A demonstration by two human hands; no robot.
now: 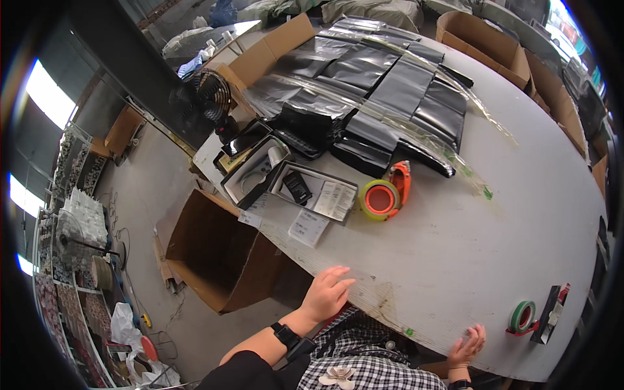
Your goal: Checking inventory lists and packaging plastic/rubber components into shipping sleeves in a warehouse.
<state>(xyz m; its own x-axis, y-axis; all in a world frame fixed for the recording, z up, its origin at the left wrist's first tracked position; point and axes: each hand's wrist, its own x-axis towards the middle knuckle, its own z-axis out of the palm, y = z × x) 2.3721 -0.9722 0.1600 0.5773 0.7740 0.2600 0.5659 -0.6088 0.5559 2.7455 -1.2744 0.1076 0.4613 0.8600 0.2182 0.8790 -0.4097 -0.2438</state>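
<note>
Tabletop: Here's the pale grey board [507,227], sweeping from the person's edge at six o'clock right round to the far boxes, and both hands are at its near edge!
Left hand: Over the near edge [330,294], fingers loosely spread and slightly bent, nothing seen in its grasp; whether it touches the board, I can't tell.
Right hand: At five o'clock on the board's edge [466,349], half open, fingers curling upward, again no hold to be seen.
White packet: Lying flat at the left hand's eleven o'clock [309,227], close to the edge.
Green tape roll: Two o'clock from the right hand [514,317], just beside a dark, narrow holder [551,315].
Orange tape dispenser: One o'clock from the left hand [380,198], a yellow roll on it.
Open carton: Twelve o'clock from that hand [322,178], a black packet and white slips inside.
Black plastic sheets: What a spread, twelve to one o'clock beyond [403,84]!
Fan: Far off at eleven [211,91].
Cardboard box: Gaping at ten, below the board [260,266].
</note>
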